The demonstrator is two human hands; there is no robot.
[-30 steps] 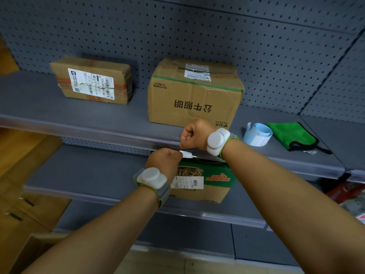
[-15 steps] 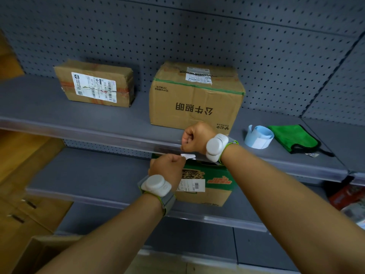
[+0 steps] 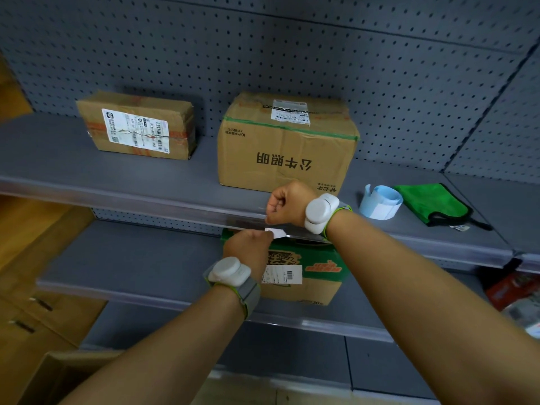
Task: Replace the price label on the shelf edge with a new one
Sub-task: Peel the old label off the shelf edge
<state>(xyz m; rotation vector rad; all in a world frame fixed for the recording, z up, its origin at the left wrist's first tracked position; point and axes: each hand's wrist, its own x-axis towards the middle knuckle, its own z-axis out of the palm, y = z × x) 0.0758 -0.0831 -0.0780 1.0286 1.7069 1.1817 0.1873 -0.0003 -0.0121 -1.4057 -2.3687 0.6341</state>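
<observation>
A small white price label (image 3: 277, 232) pokes out at the clear plastic strip (image 3: 146, 201) along the front edge of the upper grey shelf. My left hand (image 3: 247, 252) sits just below the strip, fingers pinched on the label's left end. My right hand (image 3: 285, 204) is fisted against the strip directly above the label, its fingertips at the strip's lip; whether they touch the label is hidden. Both wrists carry white sensor bands. A curled roll of pale blue and white labels (image 3: 380, 201) lies on the shelf to the right.
Two cardboard boxes stand on the upper shelf: a flat one (image 3: 137, 127) at left, a taller one (image 3: 287, 144) right behind my hands. A green cloth (image 3: 432, 201) lies beside the roll. A green and brown carton (image 3: 309, 270) sits on the lower shelf under my hands.
My left hand has shifted slightly down and left with the label's end; the label now shows a little more below the strip. The right hand stays on the strip.
</observation>
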